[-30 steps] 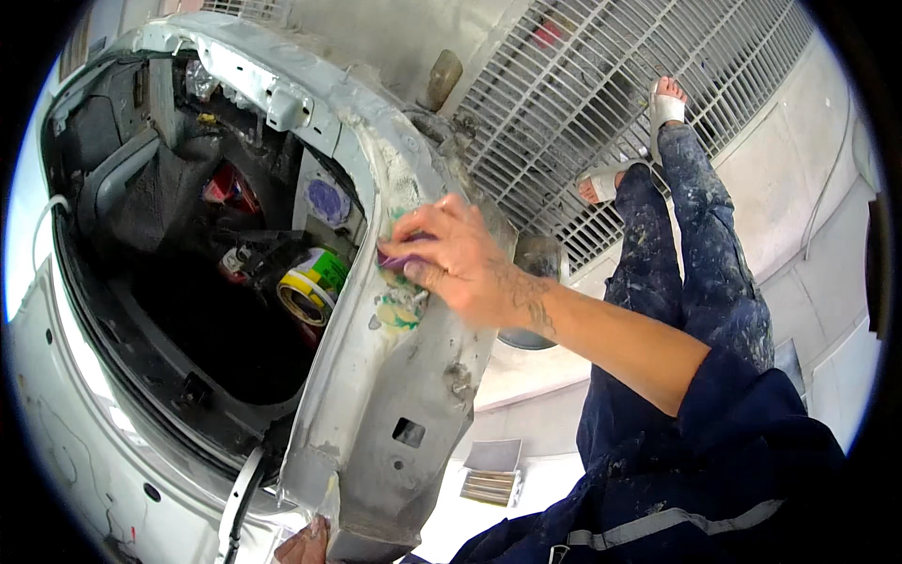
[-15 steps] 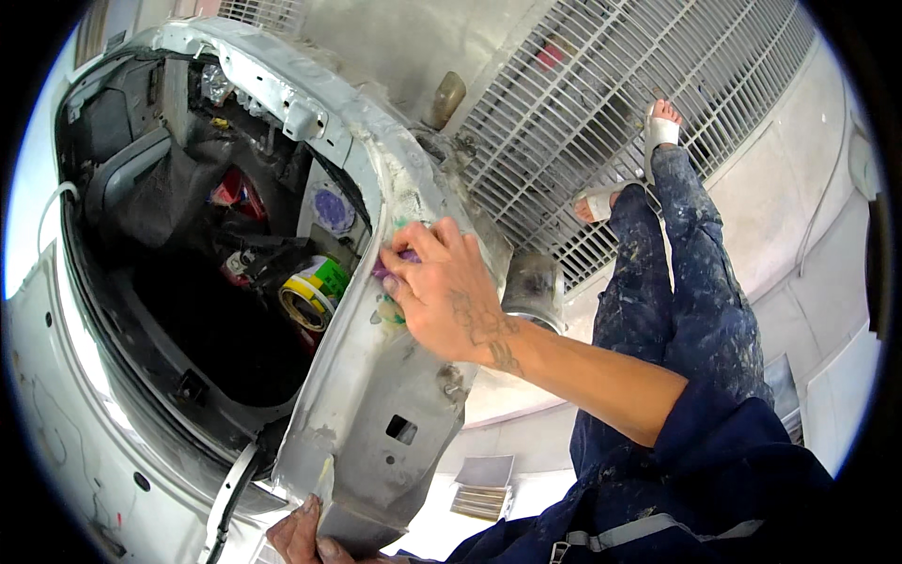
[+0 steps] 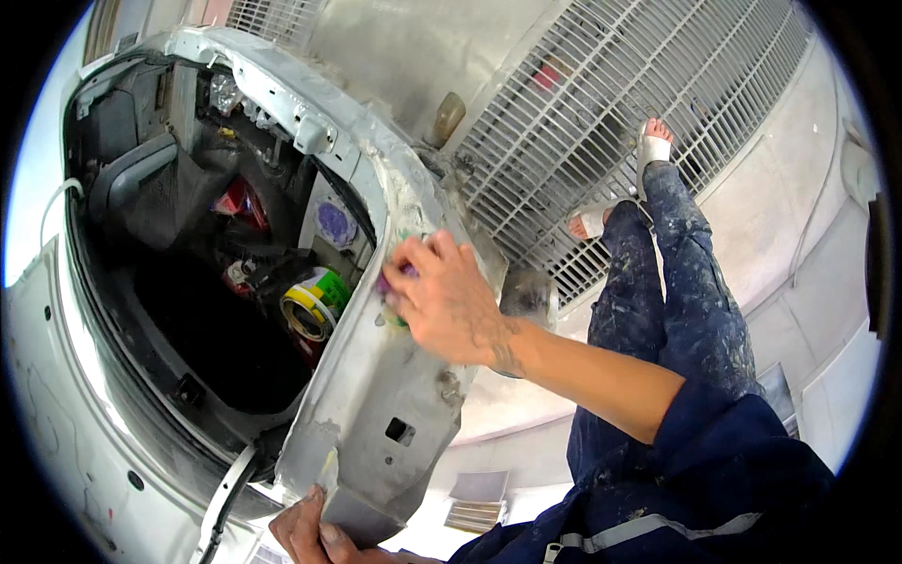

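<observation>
A bare grey car body panel [image 3: 362,404] with patches of filler runs along the edge of an open boot. My right hand [image 3: 442,296] is pressed on its upper part, fingers bent round a crumpled purple sanding disc [image 3: 387,282] that shows only in part. Motion blurs these fingers a little. Green marks show on the metal beside them. At the panel's lower corner, my left hand [image 3: 315,534] grips the edge with its fingers and thumb. Part of that hand runs out of the picture.
Inside the boot [image 3: 202,329] sit a yellow and green round container or roll [image 3: 315,303], a red item [image 3: 242,202] and a flat purple disc [image 3: 335,223]. A metal floor grating [image 3: 601,103] lies beyond, near my feet. A cylinder-shaped part [image 3: 528,293] stands behind the panel.
My right hand has shifted slightly down and to the right on the panel, still with the purple disc. The left hand stays on the lower corner.
</observation>
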Motion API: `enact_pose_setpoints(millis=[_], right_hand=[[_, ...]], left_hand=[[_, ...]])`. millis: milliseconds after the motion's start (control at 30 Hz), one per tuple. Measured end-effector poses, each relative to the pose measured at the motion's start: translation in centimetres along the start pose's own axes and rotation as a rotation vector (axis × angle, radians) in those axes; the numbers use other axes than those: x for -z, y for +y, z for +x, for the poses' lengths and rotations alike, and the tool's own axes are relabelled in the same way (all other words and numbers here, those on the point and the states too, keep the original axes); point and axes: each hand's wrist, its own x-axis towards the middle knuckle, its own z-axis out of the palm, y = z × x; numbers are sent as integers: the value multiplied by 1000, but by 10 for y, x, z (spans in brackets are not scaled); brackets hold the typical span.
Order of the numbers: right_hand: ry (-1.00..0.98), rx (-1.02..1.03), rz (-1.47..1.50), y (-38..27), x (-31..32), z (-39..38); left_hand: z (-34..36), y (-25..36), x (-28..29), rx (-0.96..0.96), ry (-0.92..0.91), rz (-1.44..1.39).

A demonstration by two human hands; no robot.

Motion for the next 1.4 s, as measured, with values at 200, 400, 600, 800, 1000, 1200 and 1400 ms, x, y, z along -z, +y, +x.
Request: enact_pose_setpoints(millis=[200,400,600,800,1000,1200,1400], right_hand=[[-53,-52,-4,1,1,4],[-50,-109,53,14,-14,2],[-59,115,80,24,-8,-1],[-273,-34,138,6,13,7],[-145,-16,45,3,18,12],[-107,-115,46,23,12,22],[-133,-253,307,11,49,0]], left_hand=[[-2,1,-2,5,45,19],[1,1,-3,-44,36,23],[2,4,-1,-42,8,13],[4,4,2,-31,-23,-3],[3,3,6,-18,-54,29],[8,7,6,11,-93,22],[-11,-5,13,170,7,-94]])
